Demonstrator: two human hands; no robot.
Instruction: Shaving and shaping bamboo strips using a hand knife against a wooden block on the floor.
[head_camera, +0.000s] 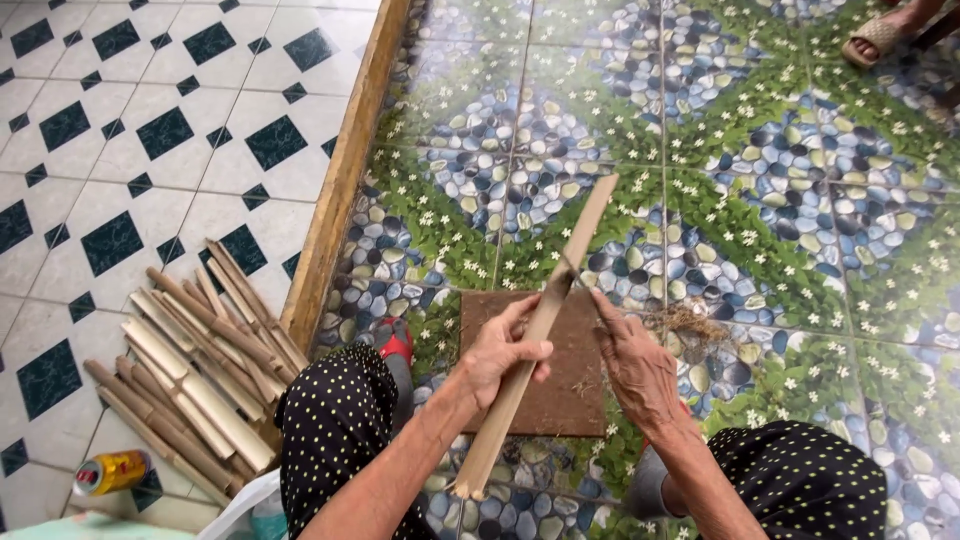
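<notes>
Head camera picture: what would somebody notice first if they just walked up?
In the middle, the left hand grips a long bamboo strip slanting over a brown board, with the right hand beside it. At the left lies a pile of split bamboo on white tiles.

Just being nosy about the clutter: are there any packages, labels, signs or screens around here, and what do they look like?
Drink can: lies on its side on the white tiled floor at lower left, beside the pile of bamboo pieces; a cylinder, yellow with red and a silver end.
No signs or screens show.
</notes>
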